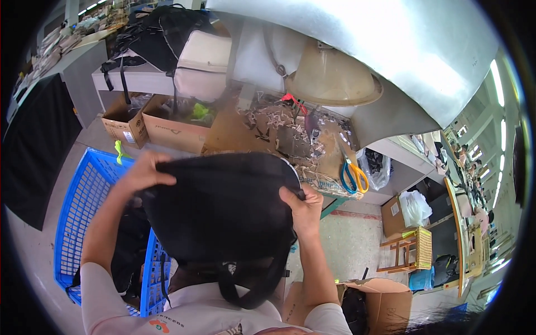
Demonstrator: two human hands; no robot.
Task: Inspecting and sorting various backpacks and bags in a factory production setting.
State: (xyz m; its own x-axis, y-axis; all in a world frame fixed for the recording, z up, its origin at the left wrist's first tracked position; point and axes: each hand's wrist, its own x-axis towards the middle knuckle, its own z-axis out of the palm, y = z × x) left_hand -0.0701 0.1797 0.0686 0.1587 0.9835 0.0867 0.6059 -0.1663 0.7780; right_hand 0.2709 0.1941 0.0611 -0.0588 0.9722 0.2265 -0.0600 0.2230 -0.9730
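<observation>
A black fabric bag (220, 209) with dangling straps hangs spread out between my two hands, in front of my body. My left hand (148, 172) pinches its upper left corner, thumb pointing inward; the hand is slightly blurred. On the other side, my right hand (304, 211) grips the right edge, thumb on the face towards me. A wide black strap (254, 290) loops down from the lower edge onto my shirt. The bag hides part of the work table's near edge and of the blue basket.
A blue plastic basket (92, 201) holding black items stands at my left. Ahead, a scrap-strewn table (234, 131) carries scissors (354, 176) with blue and yellow handles, below a dome-shaped cover (335, 75). Cardboard boxes (178, 125) sit behind; an open carton (388, 304) and a stool (421, 248) are at right.
</observation>
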